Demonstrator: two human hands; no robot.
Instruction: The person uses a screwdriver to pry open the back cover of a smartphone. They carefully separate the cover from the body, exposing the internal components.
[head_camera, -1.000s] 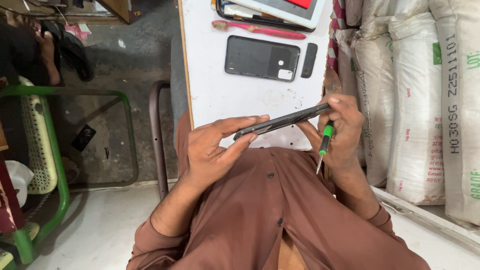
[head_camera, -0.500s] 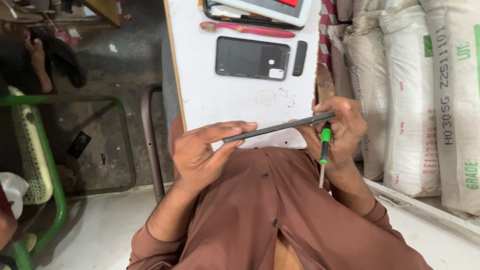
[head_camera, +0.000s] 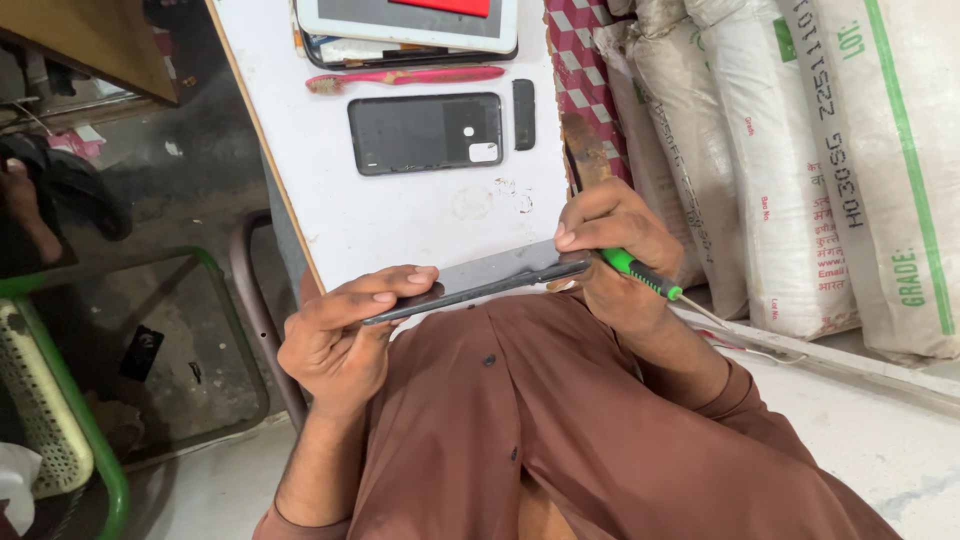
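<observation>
Both hands gripped a dark smartphone (head_camera: 480, 283) edge-on above the lap: left hand (head_camera: 345, 340) closed around one end, right hand (head_camera: 610, 250) around the other, also clasping a green-handled screwdriver (head_camera: 645, 278). Beyond, a phone back cover (head_camera: 425, 133) lay on the white table (head_camera: 400, 220).

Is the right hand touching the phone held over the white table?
Touching. The head view shows the right hand with its thumb pressed on the end of the phone, a green-handled screwdriver tucked in the same hand; the left hand grips the other end.
</observation>
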